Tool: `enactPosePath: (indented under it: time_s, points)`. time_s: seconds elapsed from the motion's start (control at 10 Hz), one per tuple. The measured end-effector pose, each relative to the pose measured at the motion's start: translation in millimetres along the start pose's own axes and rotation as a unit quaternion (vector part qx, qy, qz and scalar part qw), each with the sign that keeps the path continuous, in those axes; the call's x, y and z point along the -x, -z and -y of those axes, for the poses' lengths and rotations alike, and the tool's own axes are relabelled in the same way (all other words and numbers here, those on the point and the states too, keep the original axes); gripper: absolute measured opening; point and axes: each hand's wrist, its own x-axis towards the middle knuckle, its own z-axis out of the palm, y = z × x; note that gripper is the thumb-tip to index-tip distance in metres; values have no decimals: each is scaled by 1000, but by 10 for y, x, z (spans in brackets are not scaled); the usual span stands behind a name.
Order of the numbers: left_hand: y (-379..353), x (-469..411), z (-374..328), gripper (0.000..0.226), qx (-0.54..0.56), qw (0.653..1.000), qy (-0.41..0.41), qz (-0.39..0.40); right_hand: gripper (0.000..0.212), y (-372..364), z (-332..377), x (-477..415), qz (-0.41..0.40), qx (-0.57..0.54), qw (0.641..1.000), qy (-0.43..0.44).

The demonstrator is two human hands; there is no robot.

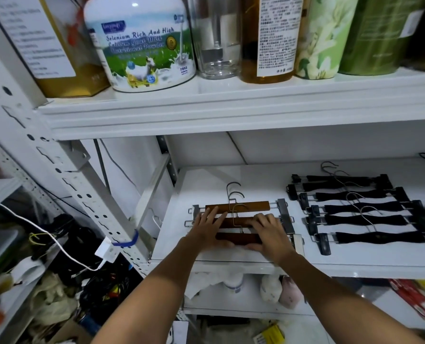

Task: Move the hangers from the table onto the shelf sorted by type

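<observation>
- The white metal shelf [355, 259] already carried two sorted groups, so the task looked well along.
- On the right lay a row of six black velvet-covered clip hangers [365, 209], set one behind another with their wire hooks pointing to the back of the shelf.
- On the left lay three brown wooden clip hangers with steel clips [238, 207], stacked in the same staggered way, well apart from the black row.
- The table was out of view, so whether more hangers waited there could not be told.
- By the look of it, the step in hand was settling the nearest wooden hanger [238, 238] into line with its two fellows.
- The left hand [207, 229] lay flat, palm down, its fingers [214, 214] spread and stretched forward over the middle wooden bar, with the thumb down by the left end of the nearest bar.
- The right hand [268, 234] was half curled, its fingertips [261, 219] resting on the middle wooden bar and its thumb against the front edge of the nearest bar, near the right end.
- Neither hand looked closed around a hanger; both seemed to press or nudge rather than lift.
</observation>
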Motion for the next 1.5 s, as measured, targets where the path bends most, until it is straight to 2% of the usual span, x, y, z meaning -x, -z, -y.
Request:
enactPosePath:
  time_s: [0.1, 0.3, 0.4, 0.9, 1.2, 1.3, 1.4, 1.5]
  points:
    - [-9, -21, -39, 86, 17, 999, 42, 14, 85, 0, -81, 37, -2, 34, 999, -31]
    - [-78, -82, -116, 82, -30, 995, 82, 39, 104, -22, -160, 35, 63, 11, 994, -84]
    - [-59, -131, -106, 85, -40, 994, 88, 54, 104, 5, -188, -26, 86, 4, 993, -85]
    - [125, -410, 155, 95, -30, 993, 63, 93, 100, -104, -144, -300, 91, -11, 988, -122]
    - [56, -416, 192, 100, -27, 996, 52, 63, 96, -60, -141, -366, 106, -7, 986, -130]
    - [124, -410, 186, 102, -55, 994, 47, 83, 99, 21, -118, -374, 143, 14, 981, -128]
    - [260, -409, 109, 104, -94, 993, 38, 62, 100, 136, -126, -401, 174, 31, 977, -117]
    - [408, -386, -45, 100, -48, 998, 25, 21, 98, 312, -199, -386, 174, -5, 979, -101]
